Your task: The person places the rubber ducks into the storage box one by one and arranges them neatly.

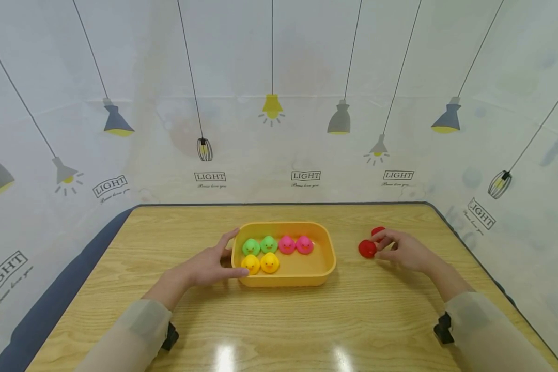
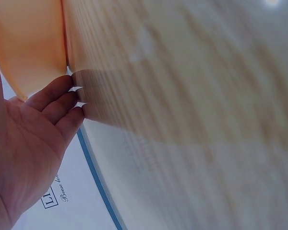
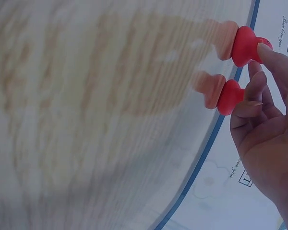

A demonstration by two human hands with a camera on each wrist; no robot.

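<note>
A yellow plastic tray holds two green ducks, two pink ducks and two yellow ducks. My left hand grips its left end, thumb along the front rim and fingers at the back corner. The left wrist view shows those fingertips beside the tray's wall. To the right of the tray, my right hand pinches the head of a red duck standing on the table. A second red duck stands just behind, partly hidden by the fingers.
The wooden table has a dark blue border at its edge. A white cloth printed with hanging lamps stands behind it and at both sides. Dark straps with small devices sit at both wrists.
</note>
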